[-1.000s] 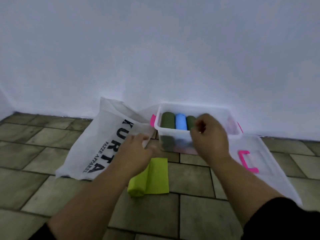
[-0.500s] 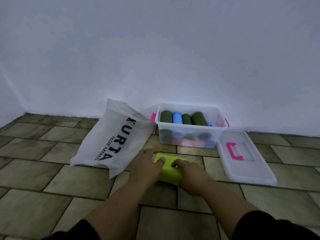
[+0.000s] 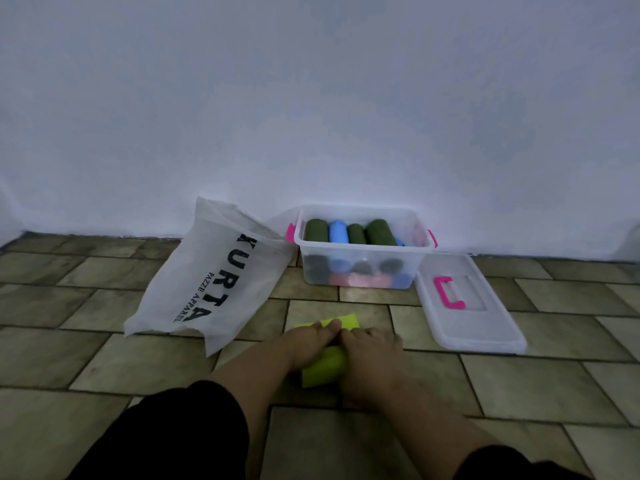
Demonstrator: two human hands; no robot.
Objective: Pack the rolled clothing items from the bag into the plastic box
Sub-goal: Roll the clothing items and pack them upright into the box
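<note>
Spreading across the lower half of the view is a floor of olive-brown rectangular stone tiles (image 3: 69, 358) laid in staggered rows, meeting a plain white painted wall (image 3: 311, 98) that fills the upper half; the light is dim.

At ten o'clock from the hands, a white soft shopping bag with black "KURTA" lettering (image 3: 214, 282) lies slumped on the tiles, its top edge leaning against the wall.

The left hand (image 3: 308, 344) rests palm down on a lime-green partly rolled cloth (image 3: 323, 370), fingers laid forward and pressing rather than closed round it. The cloth lies on the floor at six o'clock from the box, its rolled part between the wrists and a flat corner showing past the fingertips. The right hand (image 3: 370, 351) lies just beside the left, touching it, also palm down and pressing on the cloth.

At twelve o'clock from the hands, a clear rectangular plastic box with pink side latches (image 3: 360, 249) stands against the wall, holding dark green rolled garments (image 3: 317, 230) and a blue rolled garment (image 3: 338, 232) side by side, with pink and blue ones beneath.

At two o'clock, a clear flat plastic lid with a pink handle (image 3: 485, 327) lies on the tiles, touching the box's right side.
</note>
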